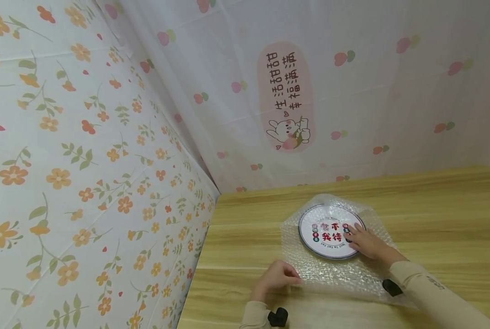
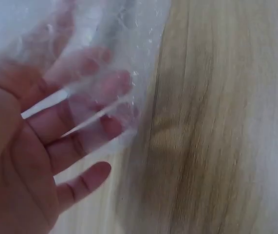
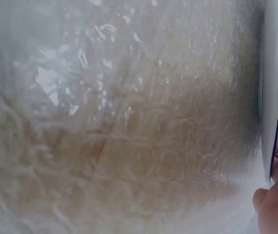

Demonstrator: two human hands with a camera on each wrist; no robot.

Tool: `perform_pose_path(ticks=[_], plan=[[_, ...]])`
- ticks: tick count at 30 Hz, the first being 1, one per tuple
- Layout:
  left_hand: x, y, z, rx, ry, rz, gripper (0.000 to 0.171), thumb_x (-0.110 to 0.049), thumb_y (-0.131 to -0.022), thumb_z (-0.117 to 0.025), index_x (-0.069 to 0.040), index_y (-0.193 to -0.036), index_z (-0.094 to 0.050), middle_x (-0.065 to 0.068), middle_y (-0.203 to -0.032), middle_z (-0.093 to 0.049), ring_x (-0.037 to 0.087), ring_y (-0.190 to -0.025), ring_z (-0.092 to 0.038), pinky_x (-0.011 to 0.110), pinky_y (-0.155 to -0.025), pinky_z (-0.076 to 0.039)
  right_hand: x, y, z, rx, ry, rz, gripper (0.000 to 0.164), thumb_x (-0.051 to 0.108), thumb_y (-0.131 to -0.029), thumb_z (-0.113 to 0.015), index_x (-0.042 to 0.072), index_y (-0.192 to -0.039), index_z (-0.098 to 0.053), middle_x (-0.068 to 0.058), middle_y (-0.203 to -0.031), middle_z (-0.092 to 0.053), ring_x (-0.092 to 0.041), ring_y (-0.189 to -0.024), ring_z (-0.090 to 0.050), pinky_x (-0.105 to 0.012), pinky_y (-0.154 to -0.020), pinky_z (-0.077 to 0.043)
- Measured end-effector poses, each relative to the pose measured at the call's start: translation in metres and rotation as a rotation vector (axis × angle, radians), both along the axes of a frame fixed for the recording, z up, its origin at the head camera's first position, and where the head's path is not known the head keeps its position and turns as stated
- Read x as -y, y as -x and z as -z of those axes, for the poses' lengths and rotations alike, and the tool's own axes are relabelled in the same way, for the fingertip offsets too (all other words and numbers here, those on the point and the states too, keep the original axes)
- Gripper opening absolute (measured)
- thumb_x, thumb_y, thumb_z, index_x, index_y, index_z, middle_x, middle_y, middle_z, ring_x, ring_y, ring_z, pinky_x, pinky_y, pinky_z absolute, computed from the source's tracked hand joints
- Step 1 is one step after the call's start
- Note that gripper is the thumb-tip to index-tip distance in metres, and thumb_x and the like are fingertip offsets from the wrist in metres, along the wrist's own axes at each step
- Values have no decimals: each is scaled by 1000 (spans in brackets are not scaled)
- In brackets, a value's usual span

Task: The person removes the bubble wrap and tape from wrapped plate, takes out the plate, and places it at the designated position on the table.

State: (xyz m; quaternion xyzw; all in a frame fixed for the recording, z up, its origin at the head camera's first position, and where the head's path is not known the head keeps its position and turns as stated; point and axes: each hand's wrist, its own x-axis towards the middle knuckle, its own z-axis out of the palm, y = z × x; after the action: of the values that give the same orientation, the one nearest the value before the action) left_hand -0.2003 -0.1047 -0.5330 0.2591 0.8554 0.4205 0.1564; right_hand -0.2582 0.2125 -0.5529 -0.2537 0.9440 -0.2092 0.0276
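A round white plate (image 1: 331, 224) with red and dark Chinese lettering and a dark blue-green rim lies face up on a sheet of clear bubble wrap (image 1: 323, 272). My right hand (image 1: 366, 242) rests on the plate's right side, fingers spread over the lettering near the rim. In the right wrist view, fingertips touch the plate's rim (image 3: 273, 97). Nearer the front, my left hand (image 1: 278, 276) pinches the wrap's near left corner. Seen from the left wrist, most of that hand's fingers (image 2: 56, 126) show through the clear sheet, while the little finger lies outside it.
The wood-grain table (image 1: 228, 246) extends around the wrap on both sides. A white cloth (image 1: 228, 45) with fruit prints and a rabbit picture hangs behind it. On the left hangs a flowered cloth (image 1: 64, 151) along the table's edge.
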Motion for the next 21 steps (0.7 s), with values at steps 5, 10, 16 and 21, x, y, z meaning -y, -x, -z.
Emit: perform_pose_path(ticks=[5,10,16,21], plan=[[-4,-4,-2,42,121,18,15,-12,-66,-78,-4,-73,-68,-10,-62,-59,-4,-55,-49,14,-53,-42,0,1,1,28,-3,10,38,15,-87,-52,-7,-118,-53,-35,-127,-35,-56,-117,-21,-68,-89,-15],[-10,-9,-3,-20,270,5,24,-19,-59,-83,-9,-74,-67,-14,-63,-56,-4,-58,-47,13,-57,-41,-3,4,3,8,-16,-1,38,16,-87,-53,-7,-117,-53,-35,-126,-37,-56,-117,-23,-68,-89,-15],[-19,-17,-5,-82,416,-44,32,-26,-51,-86,-17,-71,-63,-14,-63,-51,0,-57,-44,15,-55,-37,-4,4,2,5,-24,-21,39,15,-86,-54,-8,-117,-53,-37,-125,-37,-57,-116,-22,-66,-89,-18],[-24,-21,-4,-173,553,-37,37,-32,-49,-85,-22,-71,-58,-14,-65,-44,3,-61,-41,16,-56,-34,-2,1,-3,0,-16,-39,39,15,-86,-54,-9,-116,-53,-39,-123,-37,-59,-114,-22,-66,-89,-18]])
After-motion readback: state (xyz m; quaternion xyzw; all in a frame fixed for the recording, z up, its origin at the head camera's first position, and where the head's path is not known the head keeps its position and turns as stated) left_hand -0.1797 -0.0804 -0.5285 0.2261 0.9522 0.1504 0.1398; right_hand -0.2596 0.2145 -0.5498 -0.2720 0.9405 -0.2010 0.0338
